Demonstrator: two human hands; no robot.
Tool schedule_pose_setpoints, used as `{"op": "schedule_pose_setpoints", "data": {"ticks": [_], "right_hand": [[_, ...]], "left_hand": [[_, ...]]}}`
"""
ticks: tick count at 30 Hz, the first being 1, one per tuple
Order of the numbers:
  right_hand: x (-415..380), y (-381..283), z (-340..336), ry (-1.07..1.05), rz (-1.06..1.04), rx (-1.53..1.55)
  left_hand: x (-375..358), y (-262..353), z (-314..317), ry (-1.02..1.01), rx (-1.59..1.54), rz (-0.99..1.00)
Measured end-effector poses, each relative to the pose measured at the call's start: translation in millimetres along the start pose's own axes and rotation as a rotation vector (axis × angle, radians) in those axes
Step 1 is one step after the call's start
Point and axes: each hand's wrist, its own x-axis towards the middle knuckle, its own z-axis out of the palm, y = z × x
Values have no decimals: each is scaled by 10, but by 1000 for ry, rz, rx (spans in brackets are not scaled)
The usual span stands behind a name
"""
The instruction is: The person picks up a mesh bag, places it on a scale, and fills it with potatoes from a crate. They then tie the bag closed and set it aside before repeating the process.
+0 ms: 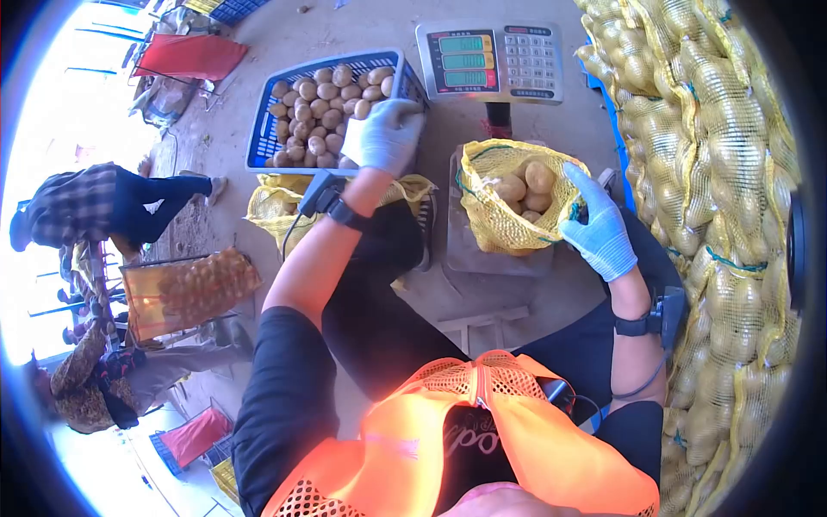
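My left hand [392, 140], in a pale blue glove, is over the right front side of a blue plastic crate [324, 171] of potatoes [317, 108]. Its fingers are curled, and whatever they hold is hidden from me. A white patch beside the palm is too bright to make out. My right hand [600, 231], gloved too, grips the right rim of a yellow mesh bag [517, 234] near its green drawstring. The bag gapes upward on the scale platform [495, 263], with several potatoes [527, 189] inside.
A digital scale display [489, 62] stands behind the bag. Filled mesh potato bags [732, 241] are stacked along the right. Another yellow mesh bag [276, 215] lies below the crate. At left are two people [86, 207] and an orange mesh sack [189, 293].
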Motion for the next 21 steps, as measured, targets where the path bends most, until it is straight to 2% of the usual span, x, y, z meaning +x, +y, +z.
{"op": "schedule_pose_setpoints", "data": {"ticks": [1,3,6,7,9,11,13,15,17,19,21], "right_hand": [[0,15,5,4,-9,-1],[16,70,40,17,-90,-1],[35,-106,2,22,-119,-61],[44,-168,-7,17,-107,-69],[70,-220,-19,42,-127,-104],[108,-230,-38,74,-148,-155],[141,-222,-23,233,-178,-296],[178,-278,-44,296,-184,-331],[223,-223,-38,430,-119,10],[248,-184,-45,472,-150,38],[258,-134,-30,489,-64,212]], "left_hand": [[0,-323,-59,20,193,-94],[-114,-1133,-64,-137,401,-364],[-294,-1552,-216,-409,542,-617],[-341,-1638,-174,-410,539,-615],[-404,-1631,-116,-436,602,-480],[-348,-1589,-43,-470,585,-493],[-259,-1512,-19,-690,544,-623],[-273,-1407,-29,-625,561,-567],[-316,-1535,-6,-627,507,-584],[-374,-1623,54,-549,484,-568],[-398,-1672,67,-487,519,-593]]}}
